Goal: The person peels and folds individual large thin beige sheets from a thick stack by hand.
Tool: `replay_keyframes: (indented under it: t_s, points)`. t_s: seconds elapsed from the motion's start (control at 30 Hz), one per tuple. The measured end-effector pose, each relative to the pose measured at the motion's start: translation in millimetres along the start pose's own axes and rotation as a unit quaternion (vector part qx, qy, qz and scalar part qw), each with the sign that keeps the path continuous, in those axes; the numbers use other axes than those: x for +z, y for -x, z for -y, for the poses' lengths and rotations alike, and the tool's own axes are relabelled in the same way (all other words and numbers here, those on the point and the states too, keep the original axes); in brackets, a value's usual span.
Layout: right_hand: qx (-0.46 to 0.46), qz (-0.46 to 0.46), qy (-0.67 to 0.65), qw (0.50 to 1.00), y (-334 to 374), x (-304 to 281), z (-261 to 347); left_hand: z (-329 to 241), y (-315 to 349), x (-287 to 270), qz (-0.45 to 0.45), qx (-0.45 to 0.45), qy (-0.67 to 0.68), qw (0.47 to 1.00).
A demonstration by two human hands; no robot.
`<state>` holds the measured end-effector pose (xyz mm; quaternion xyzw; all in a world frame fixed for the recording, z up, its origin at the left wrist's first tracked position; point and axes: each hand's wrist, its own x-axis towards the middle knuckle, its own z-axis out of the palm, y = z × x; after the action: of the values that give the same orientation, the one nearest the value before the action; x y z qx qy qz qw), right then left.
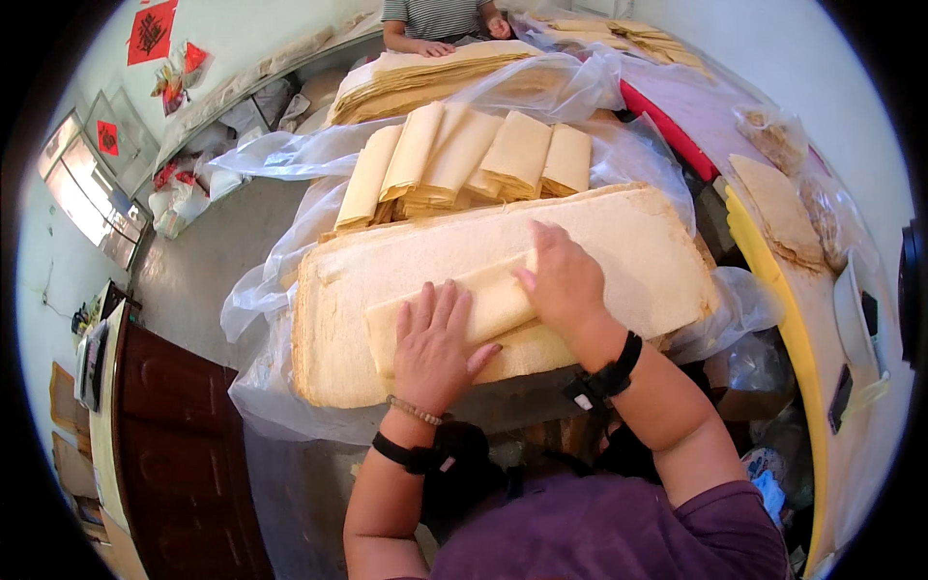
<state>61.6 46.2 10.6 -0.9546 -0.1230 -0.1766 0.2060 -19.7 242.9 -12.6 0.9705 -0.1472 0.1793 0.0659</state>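
In my head view, a folded sheet (pixel 498 298) lies on the pale stack of sheets (pixel 638 242), toward the middle of its near edge. My left hand (pixel 430 340) rests flat on it, fingers released and spread. My right hand (pixel 568 278) touches its right end; I can't tell whether those fingers grip. Folded bundles (pixel 514 155) line the stack's far edge.

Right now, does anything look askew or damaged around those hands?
Nothing looks plainly spilled or broken. Slightly untidy: the folded sheets beyond the big stack lie at differing angles, and the crumpled plastic sticks out raggedly past the stack's left edge.
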Motion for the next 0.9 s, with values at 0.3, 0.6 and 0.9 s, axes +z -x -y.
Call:
replay_keyframes:
  t_s: [0.3,0.6,0.9]
  points:
    - [-0.174,0.123,0.02,0.977,27.6,19.9,-9.9,28.2,6.5,-15.1,0.042,0.021,-0.008,0.999]
    - [-0.059,0.122,-0.052,0.989,41.3,-22.5,-85.5,66.6,-26.4,-39.1,-0.043,0.051,-0.051,0.996]
    - [-0.07,0.066,-0.003,0.995,49.6,-33.6,-113.2,130.0,-240.2,-15.4,-0.101,-0.279,-0.169,0.94]
